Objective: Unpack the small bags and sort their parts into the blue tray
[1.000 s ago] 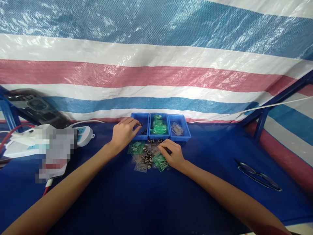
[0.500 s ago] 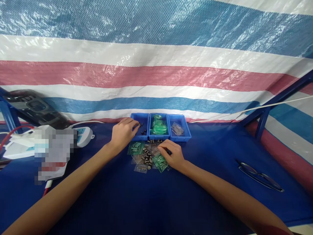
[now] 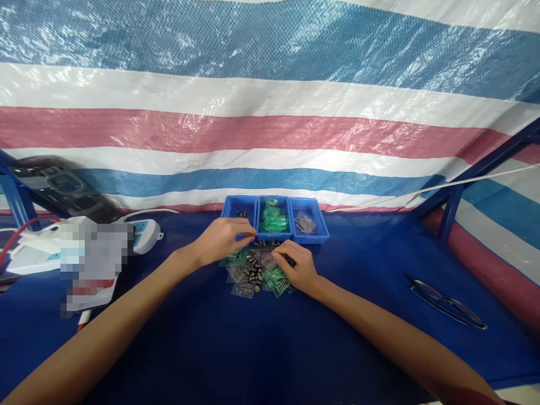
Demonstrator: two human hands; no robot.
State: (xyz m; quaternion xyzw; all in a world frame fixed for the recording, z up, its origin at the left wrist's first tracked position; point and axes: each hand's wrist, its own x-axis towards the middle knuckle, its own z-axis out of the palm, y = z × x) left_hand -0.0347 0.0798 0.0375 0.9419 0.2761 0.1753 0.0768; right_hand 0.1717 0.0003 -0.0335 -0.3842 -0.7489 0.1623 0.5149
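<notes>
Three blue trays stand side by side: the left tray (image 3: 239, 202) has small dark screws in it, the middle tray (image 3: 274, 235) green packets, the right tray (image 3: 317, 238) clear packets. In front of them lies a pile of loose dark screws (image 3: 253, 272) with green packets (image 3: 277, 280) and clear packets (image 3: 243, 289). My left hand (image 3: 225, 239) is over the front of the left tray, thumb and fingers close together; anything between them is too small to name. My right hand (image 3: 297, 264) rests at the pile's right side, fingers curled round a small dark item.
Eyeglasses (image 3: 448, 304) lie at the right on the blue table. At the left are a white power strip (image 3: 146, 235), cables, papers and a black bagged device (image 3: 65, 183). A striped sheet (image 3: 270, 132) hangs behind the trays.
My left hand has moved from above the left tray toward the right and nearer the pile, uncovering dark screws in that tray. My right hand has stayed in place.
</notes>
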